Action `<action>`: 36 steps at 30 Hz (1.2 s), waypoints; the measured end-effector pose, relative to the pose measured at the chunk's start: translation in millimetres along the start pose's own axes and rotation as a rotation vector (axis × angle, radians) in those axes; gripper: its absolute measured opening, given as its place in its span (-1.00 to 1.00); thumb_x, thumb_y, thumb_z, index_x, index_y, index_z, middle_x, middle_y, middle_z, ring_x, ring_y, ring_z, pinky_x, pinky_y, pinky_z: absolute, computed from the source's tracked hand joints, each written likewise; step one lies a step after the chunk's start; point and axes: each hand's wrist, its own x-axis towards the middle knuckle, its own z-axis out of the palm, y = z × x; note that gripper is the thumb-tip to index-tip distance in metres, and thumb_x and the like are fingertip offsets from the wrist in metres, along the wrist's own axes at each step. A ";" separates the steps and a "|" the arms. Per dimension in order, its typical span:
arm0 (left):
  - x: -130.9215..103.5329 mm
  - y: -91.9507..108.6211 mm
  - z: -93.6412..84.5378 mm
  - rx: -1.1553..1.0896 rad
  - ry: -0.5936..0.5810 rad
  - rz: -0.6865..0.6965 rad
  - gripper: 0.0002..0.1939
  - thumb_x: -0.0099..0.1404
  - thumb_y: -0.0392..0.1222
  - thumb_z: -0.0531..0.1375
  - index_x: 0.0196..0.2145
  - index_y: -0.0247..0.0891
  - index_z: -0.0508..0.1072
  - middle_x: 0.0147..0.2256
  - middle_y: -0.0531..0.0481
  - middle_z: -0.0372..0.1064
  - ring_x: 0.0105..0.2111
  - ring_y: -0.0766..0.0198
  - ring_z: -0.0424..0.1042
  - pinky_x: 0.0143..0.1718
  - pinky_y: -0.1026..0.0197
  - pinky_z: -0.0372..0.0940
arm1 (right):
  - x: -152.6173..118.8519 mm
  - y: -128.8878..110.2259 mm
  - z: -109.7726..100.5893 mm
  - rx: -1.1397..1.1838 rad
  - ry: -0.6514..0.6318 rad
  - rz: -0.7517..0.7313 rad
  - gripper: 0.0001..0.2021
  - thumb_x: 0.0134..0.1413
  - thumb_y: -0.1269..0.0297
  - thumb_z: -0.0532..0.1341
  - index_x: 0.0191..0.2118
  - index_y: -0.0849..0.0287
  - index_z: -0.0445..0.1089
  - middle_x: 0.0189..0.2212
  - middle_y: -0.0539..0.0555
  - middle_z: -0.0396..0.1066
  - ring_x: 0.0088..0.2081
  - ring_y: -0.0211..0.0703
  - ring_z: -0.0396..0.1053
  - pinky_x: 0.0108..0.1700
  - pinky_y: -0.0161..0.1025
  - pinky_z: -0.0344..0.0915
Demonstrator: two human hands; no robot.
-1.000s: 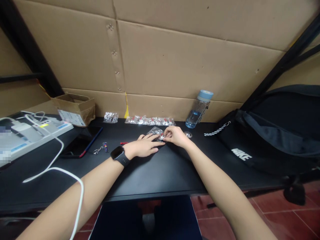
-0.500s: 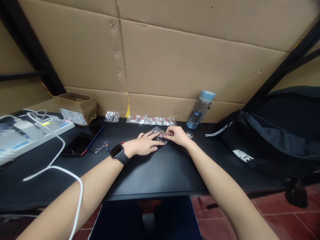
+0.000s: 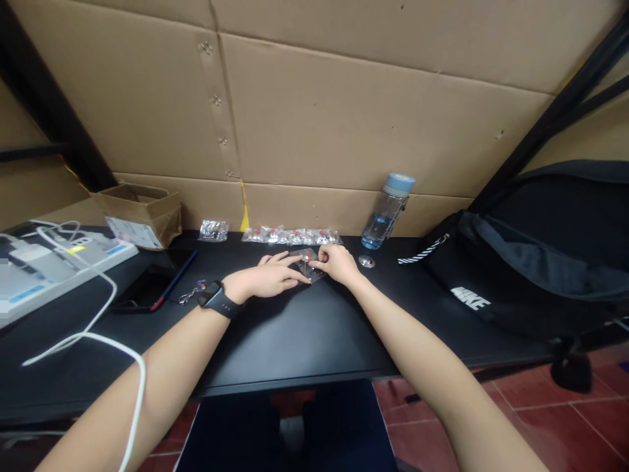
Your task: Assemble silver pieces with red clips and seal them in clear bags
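Note:
A small clear plastic bag (image 3: 305,257) with something red and silvery in it lies on the black desk between my hands. My left hand (image 3: 275,275), with a dark watch at the wrist, is open, its spread fingertips resting on the bag's left and near edges. At the bag's right side my right hand (image 3: 338,263) is closed, thumb and finger pinched on the plastic; the fingertips partly hide what is there. A round silvery piece (image 3: 366,261) lies just right of my right hand. Behind the hands, a row of similar clear packets (image 3: 291,236) with red bits runs along the cardboard wall.
Another clear packet (image 3: 213,230) lies left of the row. A blue-lidded bottle (image 3: 382,216) stands behind the right hand; a black backpack (image 3: 515,262) fills the right. Leftward are a cardboard box (image 3: 147,213), tablet (image 3: 154,282), keychain (image 3: 191,294), power strip (image 3: 63,275) and white cable (image 3: 140,380).
The whole view has shifted slightly. My right hand has moved a little to the right of the round silvery piece's former overlap, leaving it fully visible; both hands stay at the bag.

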 end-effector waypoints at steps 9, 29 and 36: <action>-2.4 -7.7 -8.6 0.020 0.050 0.020 -0.61 0.46 -0.10 0.07 0.13 0.29 0.47 0.44 0.25 -0.12 0.43 -0.17 -0.17 0.34 -0.40 -0.18 | 0.3 -10.6 7.7 0.026 0.035 0.031 -0.77 0.05 0.15 0.40 -0.41 0.11 0.37 -0.36 0.00 0.49 -0.33 -0.18 0.38 -0.35 -0.32 0.12; 23.2 -24.5 8.7 0.044 0.569 -0.047 -0.82 0.37 -0.05 0.22 -0.26 -0.09 0.62 -0.19 0.00 0.59 -0.10 0.05 0.48 0.00 0.06 0.22 | 2.0 17.5 4.1 0.374 -0.003 -0.327 -0.98 0.15 0.35 0.37 -0.31 0.17 0.55 -0.31 0.02 0.45 -0.41 -0.30 0.35 -0.24 -0.32 0.28; 24.8 -36.4 4.8 -0.306 0.522 -0.076 -0.76 0.25 0.01 0.24 -0.35 -0.17 0.63 -0.12 -0.02 0.59 -0.08 0.07 0.51 0.03 0.11 0.30 | 1.0 22.2 -2.1 0.441 -0.084 -0.261 -0.87 0.23 0.31 0.27 -0.33 0.21 0.51 -0.28 0.07 0.47 -0.25 -0.18 0.39 -0.17 -0.28 0.28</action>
